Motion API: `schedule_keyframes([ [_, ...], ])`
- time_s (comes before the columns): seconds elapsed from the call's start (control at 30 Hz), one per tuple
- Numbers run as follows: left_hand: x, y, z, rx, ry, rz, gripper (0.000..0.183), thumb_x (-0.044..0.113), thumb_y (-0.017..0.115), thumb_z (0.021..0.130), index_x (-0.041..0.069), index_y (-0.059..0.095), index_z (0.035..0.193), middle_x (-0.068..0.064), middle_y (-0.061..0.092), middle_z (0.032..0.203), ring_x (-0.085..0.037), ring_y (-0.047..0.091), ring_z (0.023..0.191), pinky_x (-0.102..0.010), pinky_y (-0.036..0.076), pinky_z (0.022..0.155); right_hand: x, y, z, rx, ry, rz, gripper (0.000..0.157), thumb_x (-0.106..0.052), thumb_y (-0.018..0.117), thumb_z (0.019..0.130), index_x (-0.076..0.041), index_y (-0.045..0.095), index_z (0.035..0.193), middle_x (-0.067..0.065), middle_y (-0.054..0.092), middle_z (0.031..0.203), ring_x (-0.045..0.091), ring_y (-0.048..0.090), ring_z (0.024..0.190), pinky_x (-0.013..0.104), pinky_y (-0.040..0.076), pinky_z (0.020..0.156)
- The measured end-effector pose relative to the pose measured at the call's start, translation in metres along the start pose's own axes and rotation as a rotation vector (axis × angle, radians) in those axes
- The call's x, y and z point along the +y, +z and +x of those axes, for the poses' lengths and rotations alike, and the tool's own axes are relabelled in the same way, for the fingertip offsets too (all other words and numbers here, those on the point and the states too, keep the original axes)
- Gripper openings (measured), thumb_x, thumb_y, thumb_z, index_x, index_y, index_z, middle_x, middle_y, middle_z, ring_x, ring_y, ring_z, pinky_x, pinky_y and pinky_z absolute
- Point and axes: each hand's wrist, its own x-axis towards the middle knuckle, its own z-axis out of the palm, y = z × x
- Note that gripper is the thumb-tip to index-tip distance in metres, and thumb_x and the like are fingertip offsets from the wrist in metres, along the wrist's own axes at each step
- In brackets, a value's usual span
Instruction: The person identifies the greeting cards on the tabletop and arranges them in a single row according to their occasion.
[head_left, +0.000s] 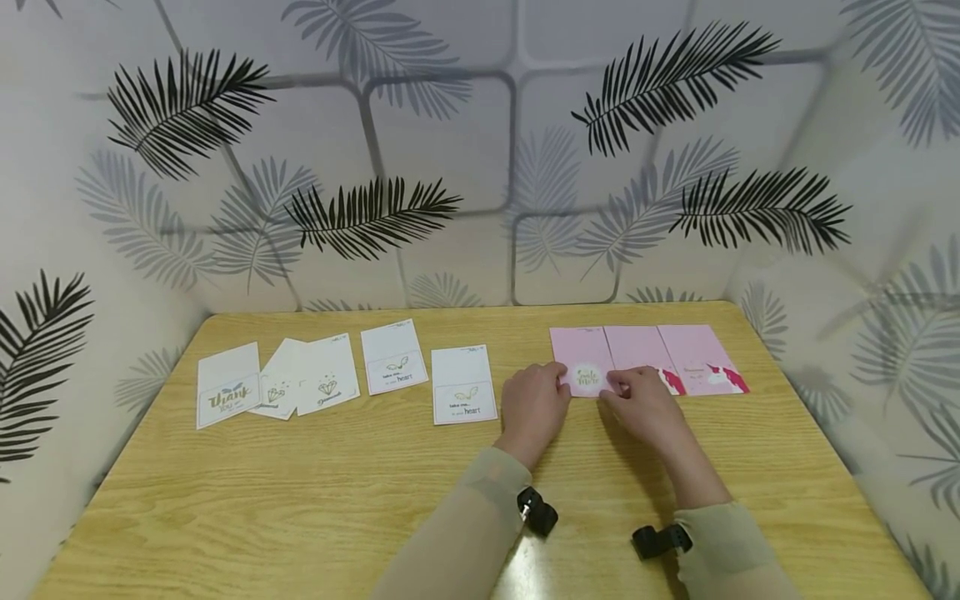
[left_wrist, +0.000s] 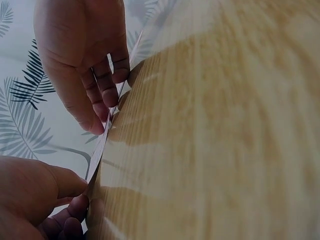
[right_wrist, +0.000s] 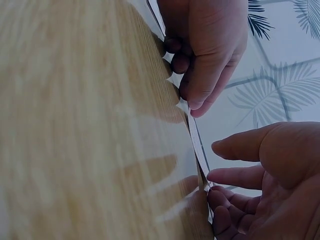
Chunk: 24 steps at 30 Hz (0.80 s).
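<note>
A pink card (head_left: 583, 350) with gold lettering in a white glow lies at the left end of a row of pink cards. My left hand (head_left: 534, 408) pinches its lower left edge with the fingertips. At its lower right corner, my right hand (head_left: 648, 406) holds the edge between thumb and fingers. Edge-on in the left wrist view, the card (left_wrist: 102, 142) shows as a thin strip between the two hands. Partly behind my right hand is a second pink card (head_left: 633, 343). To its right lies a third pink card (head_left: 699, 357) with a white and red unicorn.
Left of my hands are several white cards: a "Thank you" card (head_left: 227, 387), two overlapping diamond cards (head_left: 327, 375), and two winged-heart cards (head_left: 463, 387), set apart. The wooden table (head_left: 300, 500) meets a leaf-patterned cloth (head_left: 450, 275) at the back.
</note>
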Motion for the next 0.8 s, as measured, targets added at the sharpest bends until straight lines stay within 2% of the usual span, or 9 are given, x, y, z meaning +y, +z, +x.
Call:
schedule_keyframes([
  [0.3, 0.0010, 0.0016, 0.0020, -0.006, -0.008, 0.034, 0.026, 0.024, 0.079, 0.103, 0.018, 0.083, 0.128, -0.001, 0.081, 0.105, -0.025, 0.075, 0.096, -0.043, 0.057, 0.082, -0.0054, -0.0019, -0.0021, -0.023, 0.034, 0.009, 0.053, -0.024, 0.069, 0.107, 0.014, 0.063, 0.143, 0.037, 0.050, 0.141, 0.046, 0.059, 0.120, 0.062, 0.049, 0.106],
  [0.57, 0.0019, 0.0010, 0.0006, -0.017, -0.012, 0.055, 0.027, 0.024, 0.079, 0.103, 0.018, 0.083, 0.129, -0.004, 0.080, 0.112, -0.026, 0.075, 0.100, -0.043, 0.057, 0.084, -0.0039, -0.0012, -0.0012, -0.016, 0.020, -0.005, 0.052, -0.024, 0.069, 0.107, 0.014, 0.064, 0.143, 0.037, 0.051, 0.141, 0.048, 0.059, 0.122, 0.063, 0.048, 0.108],
  [0.8, 0.0038, 0.0015, -0.0005, -0.032, -0.025, 0.055, 0.028, 0.025, 0.078, 0.104, 0.018, 0.082, 0.131, -0.004, 0.080, 0.114, -0.026, 0.073, 0.102, -0.043, 0.056, 0.085, -0.0035, -0.0016, -0.0019, -0.008, 0.014, -0.032, 0.051, -0.024, 0.069, 0.107, 0.013, 0.066, 0.142, 0.038, 0.052, 0.144, 0.055, 0.050, 0.134, 0.067, 0.041, 0.114],
])
